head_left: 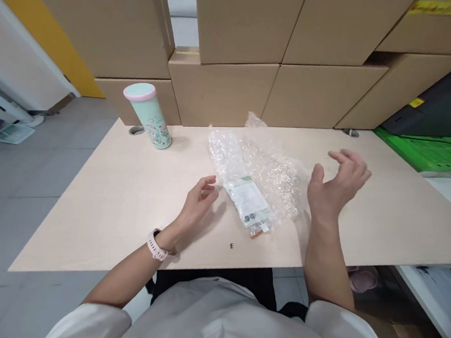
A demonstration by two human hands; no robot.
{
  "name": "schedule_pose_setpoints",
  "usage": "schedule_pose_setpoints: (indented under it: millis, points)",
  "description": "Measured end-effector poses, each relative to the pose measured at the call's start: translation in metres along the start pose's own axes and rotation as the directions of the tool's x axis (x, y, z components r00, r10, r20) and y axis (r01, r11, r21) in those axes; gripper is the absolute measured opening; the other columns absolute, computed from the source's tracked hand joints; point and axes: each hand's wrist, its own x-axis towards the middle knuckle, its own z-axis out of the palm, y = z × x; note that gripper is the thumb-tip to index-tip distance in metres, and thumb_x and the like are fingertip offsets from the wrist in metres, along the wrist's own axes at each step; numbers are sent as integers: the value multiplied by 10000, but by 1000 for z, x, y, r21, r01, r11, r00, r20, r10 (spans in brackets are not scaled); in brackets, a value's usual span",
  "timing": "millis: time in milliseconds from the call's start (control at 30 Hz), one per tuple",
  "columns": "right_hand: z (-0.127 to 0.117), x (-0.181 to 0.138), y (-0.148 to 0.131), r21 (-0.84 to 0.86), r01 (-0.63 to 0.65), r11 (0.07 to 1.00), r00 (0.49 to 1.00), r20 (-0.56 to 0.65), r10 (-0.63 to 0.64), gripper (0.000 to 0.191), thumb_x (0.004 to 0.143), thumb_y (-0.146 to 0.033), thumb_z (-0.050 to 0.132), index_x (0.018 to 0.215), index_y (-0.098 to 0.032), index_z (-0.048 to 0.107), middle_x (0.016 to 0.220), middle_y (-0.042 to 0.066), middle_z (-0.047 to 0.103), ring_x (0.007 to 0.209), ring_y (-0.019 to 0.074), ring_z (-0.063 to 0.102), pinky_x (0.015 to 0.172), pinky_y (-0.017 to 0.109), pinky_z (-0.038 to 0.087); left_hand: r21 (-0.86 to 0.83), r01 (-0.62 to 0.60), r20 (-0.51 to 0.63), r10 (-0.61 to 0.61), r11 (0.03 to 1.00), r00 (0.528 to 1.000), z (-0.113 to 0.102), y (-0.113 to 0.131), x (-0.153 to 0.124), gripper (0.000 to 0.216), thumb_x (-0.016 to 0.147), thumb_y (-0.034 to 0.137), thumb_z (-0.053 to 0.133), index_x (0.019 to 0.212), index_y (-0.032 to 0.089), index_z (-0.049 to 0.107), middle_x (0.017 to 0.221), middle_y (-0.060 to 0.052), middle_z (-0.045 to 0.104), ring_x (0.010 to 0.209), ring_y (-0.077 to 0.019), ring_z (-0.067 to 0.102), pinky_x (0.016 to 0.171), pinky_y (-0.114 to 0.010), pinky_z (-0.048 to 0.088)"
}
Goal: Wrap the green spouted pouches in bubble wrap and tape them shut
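A sheet of clear bubble wrap lies crumpled on the pale wooden table, partly over a small packet with a white label. My left hand hovers just left of the packet, fingers loosely curled and apart, holding nothing. My right hand is raised just right of the bubble wrap, fingers spread and empty. A white watch sits on my left wrist.
A mint-green tumbler with a pink lid stands at the table's back left. Stacked cardboard boxes wall off the far edge. A green mat lies at the right. Two cable holes are in the tabletop's back corners.
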Motion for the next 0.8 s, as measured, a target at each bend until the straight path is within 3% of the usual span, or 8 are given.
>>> schedule_pose_setpoints:
  millis: [100,167,233,367,500,567,667,800]
  points:
    - [3,-9,-8,-78,76,994,932,361,-43,333,969,-412,442,776,-221,635,798,73,690,789,247,633,828,415,462,-11,42,102,-41,999,994,3,1,-2,387,846,278,692,1228,233,647,1180,-91,656,1021,-201,614,952,-415,472]
    - [9,-19,-18,-80,133,988,732,680,-44,470,990,-462,410,610,-226,555,648,47,641,663,219,601,722,362,434,6,46,174,-46,999,984,3,1,-3,405,861,315,692,1252,219,648,1129,-95,674,1030,-212,626,978,-435,467]
    - [13,-25,-25,-69,172,983,537,843,-35,522,993,-493,408,561,-221,518,629,50,637,656,223,603,689,349,410,8,24,226,-26,1000,974,3,0,-4,436,873,355,693,1282,214,642,1171,-110,674,1102,-237,619,1024,-463,451]
    - [8,-22,-28,162,-101,982,406,907,-108,524,998,-575,393,713,-217,649,752,48,704,748,233,658,707,355,471,-134,57,340,-8,989,940,6,-1,-4,501,877,415,707,1343,251,622,1425,-107,582,1306,-281,544,1134,-497,385]
    - [-6,-14,-37,583,-369,724,334,810,-483,504,990,-630,406,1226,-282,684,1301,55,679,1235,260,611,1056,433,462,-298,158,418,-20,942,908,10,2,1,463,934,517,605,1300,238,659,1440,-89,587,1359,-302,512,1149,-478,386]
    - [-8,-16,-44,656,-369,658,282,754,-594,477,995,-595,437,1359,-339,606,1479,23,559,1394,253,487,1167,473,369,-360,175,343,-44,916,938,7,3,7,471,937,567,562,1198,200,698,1341,-110,649,1277,-310,572,1083,-472,449]
    - [-2,-25,-49,629,-302,716,289,777,-559,395,999,-518,481,1336,-365,619,1472,11,564,1396,250,487,1167,508,378,-377,169,23,-173,911,985,-4,1,16,390,901,510,610,1123,197,680,1229,-108,679,1144,-273,628,970,-420,513]
    - [12,-39,-36,445,-108,889,326,860,-391,372,971,-514,525,1205,-288,704,1250,93,692,1198,318,622,1045,594,465,-174,28,-420,-99,984,902,-26,-6,20,501,796,233,718,1273,289,575,1449,-37,517,1326,-186,489,1063,-311,428]
